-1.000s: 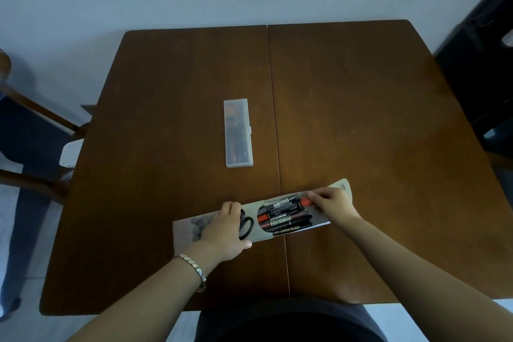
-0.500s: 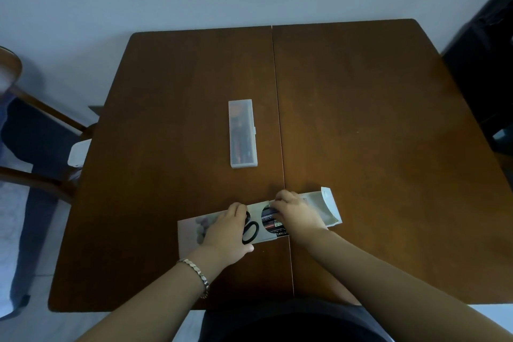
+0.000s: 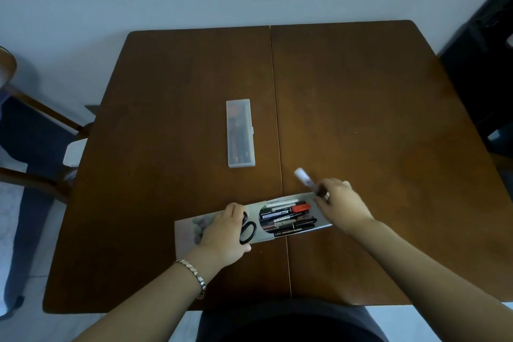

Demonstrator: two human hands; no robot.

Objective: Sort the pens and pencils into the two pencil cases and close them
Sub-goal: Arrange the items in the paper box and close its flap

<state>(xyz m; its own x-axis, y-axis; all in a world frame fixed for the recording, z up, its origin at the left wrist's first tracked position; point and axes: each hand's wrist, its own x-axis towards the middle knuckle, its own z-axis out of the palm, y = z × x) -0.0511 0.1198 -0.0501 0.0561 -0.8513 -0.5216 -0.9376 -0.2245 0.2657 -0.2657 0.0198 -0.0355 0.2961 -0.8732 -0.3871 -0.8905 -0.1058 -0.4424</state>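
A grey pencil case (image 3: 187, 230) lies open near the table's front edge, with several black pens and a red-capped marker (image 3: 288, 218) showing inside, plus black scissors (image 3: 248, 232). My left hand (image 3: 222, 233) presses down on the case's left part, next to the scissors. Just past the case's right end, my right hand (image 3: 340, 207) is shut on a white-capped pen (image 3: 304, 178), which is blurred and points up and to the left. A clear plastic pencil case (image 3: 240, 133) lies closed in the middle of the table, with dark and orange items inside.
The brown wooden table (image 3: 374, 119) has a seam running down its middle. A wooden chair (image 3: 33, 119) stands at the left, dark furniture (image 3: 488, 50) at the right. A white wall lies beyond the far edge.
My right hand has moved from over the pens to the case's right end and now holds a white-capped pen. The pens inside show again. My left hand stays put.
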